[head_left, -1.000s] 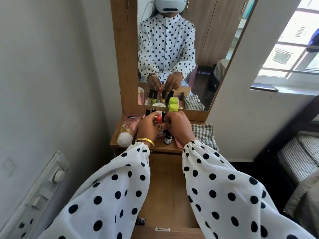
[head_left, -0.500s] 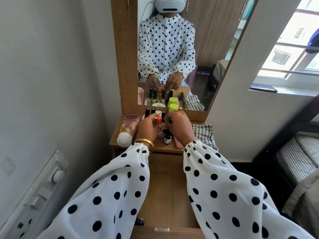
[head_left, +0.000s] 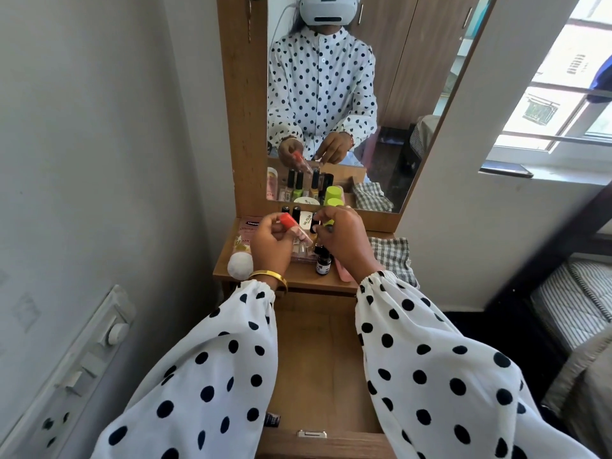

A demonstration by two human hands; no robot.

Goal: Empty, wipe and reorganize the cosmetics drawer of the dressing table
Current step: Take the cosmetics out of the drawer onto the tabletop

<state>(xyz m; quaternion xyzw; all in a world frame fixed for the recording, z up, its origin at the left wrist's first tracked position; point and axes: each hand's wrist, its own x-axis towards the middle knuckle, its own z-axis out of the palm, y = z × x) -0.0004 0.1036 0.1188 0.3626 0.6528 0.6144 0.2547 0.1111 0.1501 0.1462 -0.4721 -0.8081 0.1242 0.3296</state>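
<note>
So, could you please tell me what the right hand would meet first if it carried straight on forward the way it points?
Most likely the lime-green capped bottle just beyond the right hand, standing before the mirror; depth is hard to judge, and the fingertips may already touch it.

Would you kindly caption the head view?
Left hand holds a red-capped tube above the dressing table; drawer open.

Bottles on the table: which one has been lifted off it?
The red-capped bottle, held tilted in the left hand; the others stand on the table.

Checked cloth [head_left: 392, 256] right of bottles [head_left: 323, 260] (on tabletop [head_left: 298, 279]), behind drawer [head_left: 318, 359].
</note>
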